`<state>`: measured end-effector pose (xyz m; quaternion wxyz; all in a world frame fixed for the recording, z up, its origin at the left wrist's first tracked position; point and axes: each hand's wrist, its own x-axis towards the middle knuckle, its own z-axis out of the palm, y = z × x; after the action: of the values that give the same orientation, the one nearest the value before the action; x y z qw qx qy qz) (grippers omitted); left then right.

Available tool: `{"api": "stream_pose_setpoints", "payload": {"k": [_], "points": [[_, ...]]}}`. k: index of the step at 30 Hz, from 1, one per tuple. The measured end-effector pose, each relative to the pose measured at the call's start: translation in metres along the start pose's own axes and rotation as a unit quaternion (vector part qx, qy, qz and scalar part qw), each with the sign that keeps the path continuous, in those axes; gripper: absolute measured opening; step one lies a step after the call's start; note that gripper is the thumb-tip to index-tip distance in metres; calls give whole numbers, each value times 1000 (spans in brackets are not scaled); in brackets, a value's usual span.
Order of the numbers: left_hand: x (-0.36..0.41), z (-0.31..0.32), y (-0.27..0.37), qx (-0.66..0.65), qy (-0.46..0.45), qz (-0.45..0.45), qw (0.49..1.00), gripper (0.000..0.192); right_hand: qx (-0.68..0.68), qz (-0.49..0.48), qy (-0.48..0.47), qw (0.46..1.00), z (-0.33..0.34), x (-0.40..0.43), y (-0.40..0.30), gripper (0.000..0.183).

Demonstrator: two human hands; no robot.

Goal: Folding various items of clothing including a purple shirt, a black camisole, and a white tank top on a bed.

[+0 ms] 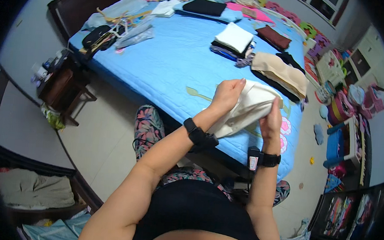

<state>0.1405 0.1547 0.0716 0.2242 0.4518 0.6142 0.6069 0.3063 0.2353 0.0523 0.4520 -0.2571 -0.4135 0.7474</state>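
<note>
Between my hands hangs a white cloth garment [245, 115], creased and held just above the near edge of the bed. My left hand [227, 94] is closed in a fist on its upper left part, thumb on top. At its right edge, my right hand [271, 120] pinches the fabric between thumb and fingers. Folds hide the garment's exact kind. Just beyond my hands lies a beige moulded bra top [279, 72] on a black one [276, 86]. Behind the left hand stands a stack of folded clothes with a white piece [235, 36] on top.
A blue quilted bedspread [156, 58] covers the bed. Folded brown cloth [274, 37] and folded black cloth [204, 7] lie farther back. Clothes hangers [120, 28] and a black bag [96, 36] lie at the left. A wooden stool [65, 86] stands left; toys and bags [344, 106] line the right.
</note>
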Motion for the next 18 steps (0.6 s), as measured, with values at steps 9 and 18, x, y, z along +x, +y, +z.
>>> {"api": "stream_pose_setpoints", "payload": {"k": [9,18], "points": [[7,-36,-2,-53,83,45,994,39,71,-37,-32,996,3,-13,-19,49],[21,-40,-26,119,30,17,992,26,-67,-37,13,997,5,-17,-12,45]]}}
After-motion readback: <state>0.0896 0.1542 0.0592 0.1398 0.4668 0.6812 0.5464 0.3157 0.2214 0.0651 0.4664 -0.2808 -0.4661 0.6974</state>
